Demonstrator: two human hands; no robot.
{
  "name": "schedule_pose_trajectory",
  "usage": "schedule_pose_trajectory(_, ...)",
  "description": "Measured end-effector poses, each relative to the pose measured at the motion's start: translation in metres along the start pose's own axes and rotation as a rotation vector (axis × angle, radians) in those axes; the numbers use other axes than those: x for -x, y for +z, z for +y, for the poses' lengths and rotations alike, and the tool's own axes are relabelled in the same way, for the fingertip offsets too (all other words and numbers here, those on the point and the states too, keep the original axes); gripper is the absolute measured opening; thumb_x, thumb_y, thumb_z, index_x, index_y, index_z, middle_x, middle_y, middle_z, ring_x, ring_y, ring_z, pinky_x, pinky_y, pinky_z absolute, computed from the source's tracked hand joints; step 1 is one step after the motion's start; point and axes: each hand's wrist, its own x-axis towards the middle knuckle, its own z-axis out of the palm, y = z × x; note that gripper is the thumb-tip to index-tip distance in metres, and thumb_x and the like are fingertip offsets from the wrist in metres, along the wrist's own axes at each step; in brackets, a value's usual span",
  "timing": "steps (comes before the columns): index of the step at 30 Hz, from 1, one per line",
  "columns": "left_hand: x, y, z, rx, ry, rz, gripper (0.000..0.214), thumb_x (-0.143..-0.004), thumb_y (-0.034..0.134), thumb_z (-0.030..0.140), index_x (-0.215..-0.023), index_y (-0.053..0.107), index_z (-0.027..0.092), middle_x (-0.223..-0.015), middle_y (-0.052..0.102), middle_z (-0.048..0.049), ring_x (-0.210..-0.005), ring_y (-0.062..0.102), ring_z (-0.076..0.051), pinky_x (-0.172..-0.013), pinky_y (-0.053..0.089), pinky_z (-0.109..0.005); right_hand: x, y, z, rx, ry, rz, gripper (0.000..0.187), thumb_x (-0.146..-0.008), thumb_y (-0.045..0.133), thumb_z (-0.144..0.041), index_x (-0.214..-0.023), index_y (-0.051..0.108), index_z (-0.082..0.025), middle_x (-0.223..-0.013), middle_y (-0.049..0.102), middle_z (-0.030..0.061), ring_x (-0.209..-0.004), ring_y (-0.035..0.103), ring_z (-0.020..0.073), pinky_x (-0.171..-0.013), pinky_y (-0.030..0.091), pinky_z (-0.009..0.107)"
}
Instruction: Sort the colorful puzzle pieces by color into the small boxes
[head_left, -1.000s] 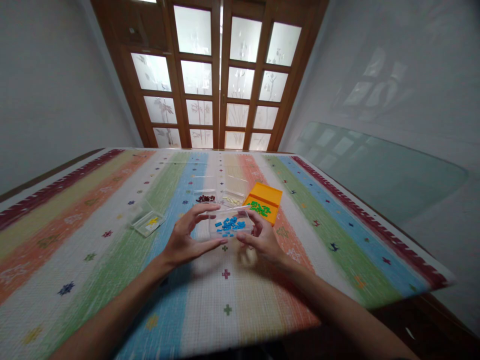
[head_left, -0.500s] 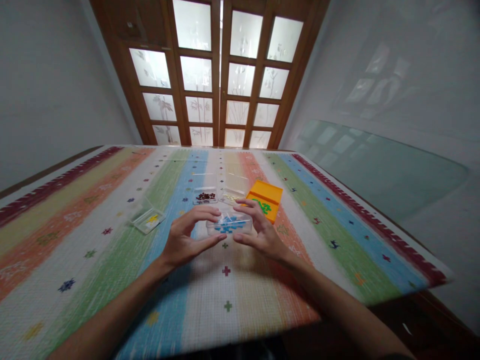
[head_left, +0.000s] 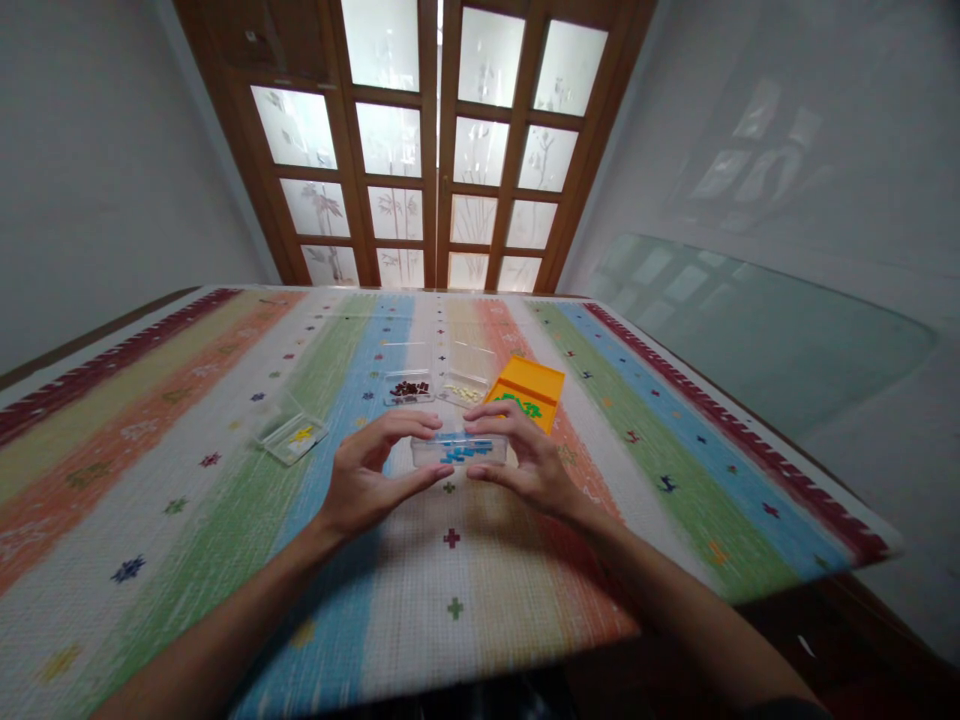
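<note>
A small clear plastic box (head_left: 459, 450) with blue pieces inside sits on the striped tablecloth (head_left: 187, 480), its lid down flat. My left hand (head_left: 367, 475) grips its left end, fingers on top and thumb at the front. My right hand (head_left: 525, 462) grips its right end the same way, fingers curled over the lid.
Behind the box lie an orange box (head_left: 534, 388) with green pieces, a clear box of dark red pieces (head_left: 409, 388) and a clear box of pale pieces (head_left: 465, 390). An open clear box with yellow pieces (head_left: 291, 436) sits to the left. Wooden glazed doors stand beyond the table.
The box's lid, raised a second ago, has come down flat. My right hand's fingers moved from the box's side onto its top.
</note>
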Motion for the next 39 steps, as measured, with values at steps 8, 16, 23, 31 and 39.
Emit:
schedule_pose_trajectory(8,0.001,0.000,-0.002,0.004,-0.016,-0.010,0.029,-0.075,0.086,0.017,-0.100,0.071,0.021,-0.105,0.076,-0.0071,-0.100,0.073,-0.022,-0.095,0.058,-0.040,0.002,0.000,0.002,0.009,0.000,-0.002,0.032,-0.086,0.079,-0.041,-0.117,0.070,-0.034,-0.118,0.066,0.0039,-0.111,0.063,0.0221,-0.099,0.050,0.045)
schedule_pose_trajectory(16,0.006,-0.005,-0.008,-0.057,-0.069,-0.049,0.028,-0.078,0.084,0.018,-0.101,0.068,0.022,-0.110,0.072,-0.0081,-0.106,0.069,-0.023,-0.101,0.055,-0.044,0.000,-0.007,0.009,-0.006,0.184,-0.078,0.058,-0.085,0.078,-0.045,-0.138,0.057,-0.032,-0.133,0.062,0.0071,-0.119,0.059,0.0253,-0.098,0.049,0.045)
schedule_pose_trajectory(23,-0.002,-0.030,-0.030,0.053,-0.263,-0.139,0.058,-0.081,0.080,0.032,-0.133,0.053,0.027,-0.136,0.060,-0.0107,-0.131,0.056,-0.028,-0.111,0.049,-0.051,0.007,-0.007,0.023,-0.009,0.380,-0.148,0.067,-0.074,0.087,-0.041,-0.131,0.056,-0.025,-0.127,0.065,0.0095,-0.108,0.064,0.0240,-0.092,0.054,0.043)
schedule_pose_trajectory(31,-0.035,-0.078,-0.091,-0.276,-0.398,0.008,0.106,-0.060,0.093,0.036,-0.147,0.033,0.028,-0.148,0.047,-0.0184,-0.142,0.044,-0.037,-0.115,0.039,-0.063,0.023,0.008,0.038,-0.034,0.423,-0.271,0.069,-0.069,0.089,-0.029,-0.130,0.057,-0.022,-0.122,0.065,0.0104,-0.106,0.066,0.0254,-0.094,0.056,0.044)
schedule_pose_trajectory(39,-0.046,-0.075,-0.136,-0.213,-0.584,-0.078,0.135,-0.047,0.097,0.031,-0.157,0.018,0.030,-0.161,0.027,-0.0244,-0.147,0.034,-0.043,-0.115,0.032,-0.069,0.027,0.008,0.037,0.114,0.409,-0.355,0.080,-0.067,0.091,-0.035,-0.137,0.055,-0.022,-0.132,0.061,0.0145,-0.120,0.060,0.0308,-0.103,0.049,0.050)
